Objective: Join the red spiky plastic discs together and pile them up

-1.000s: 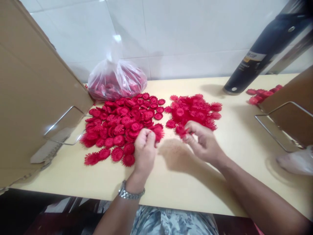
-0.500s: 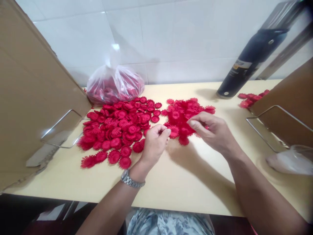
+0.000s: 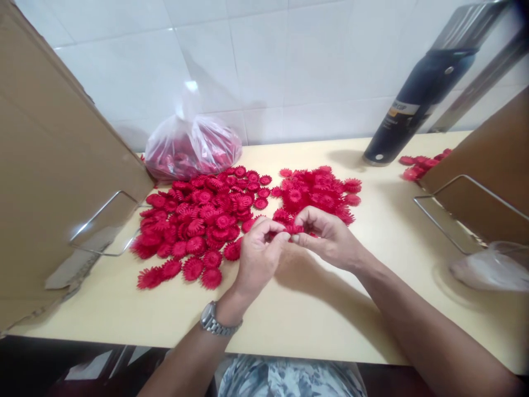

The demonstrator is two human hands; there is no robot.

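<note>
Between my hands is a small red flower-shaped piece (image 3: 294,229). My left hand (image 3: 261,248) is closed, thumb and fingers pinched at its left side, with a metal watch on the wrist. Thumb and forefinger of my right hand (image 3: 326,237) pinch its right side. Left of my hands spreads a large pile of red flower pieces (image 3: 202,212) with fringed edges. A second, smaller pile (image 3: 314,190) lies just beyond my right hand.
Behind the left pile stands a tied plastic bag (image 3: 192,146) of red pieces. A dark bottle (image 3: 413,110) stands at the back right. Cardboard panels (image 3: 53,154) with wire frames flank the table (image 3: 165,314). A plastic bag (image 3: 491,267) lies at the right.
My right hand has moved left and down from the smaller pile to meet my left hand. A red piece now shows between their fingertips.
</note>
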